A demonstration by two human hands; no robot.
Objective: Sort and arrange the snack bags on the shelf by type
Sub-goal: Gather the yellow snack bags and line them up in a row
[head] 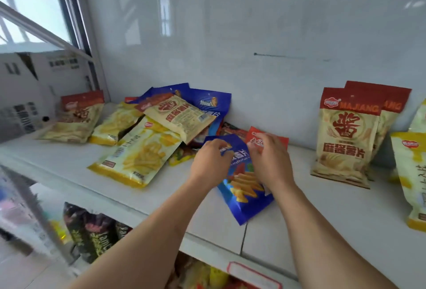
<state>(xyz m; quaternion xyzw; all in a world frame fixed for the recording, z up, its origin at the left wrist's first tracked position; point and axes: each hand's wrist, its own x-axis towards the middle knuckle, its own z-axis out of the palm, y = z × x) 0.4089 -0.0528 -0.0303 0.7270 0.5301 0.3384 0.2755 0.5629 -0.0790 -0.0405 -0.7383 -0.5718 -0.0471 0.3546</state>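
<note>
Head view: hands grip blue bag; jumbled pile behind.

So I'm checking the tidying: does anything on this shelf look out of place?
Yes. Left of the hands, a heap of bags lies flat and overlapping, yellow, blue and beige types mixed, while the beige bags on the right stand upright together.

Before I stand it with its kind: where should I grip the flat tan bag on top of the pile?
Probably pinch the tan bag by its free lower-right corner, coming from the front right: it lies tilted on top, that corner overhanging.
</note>
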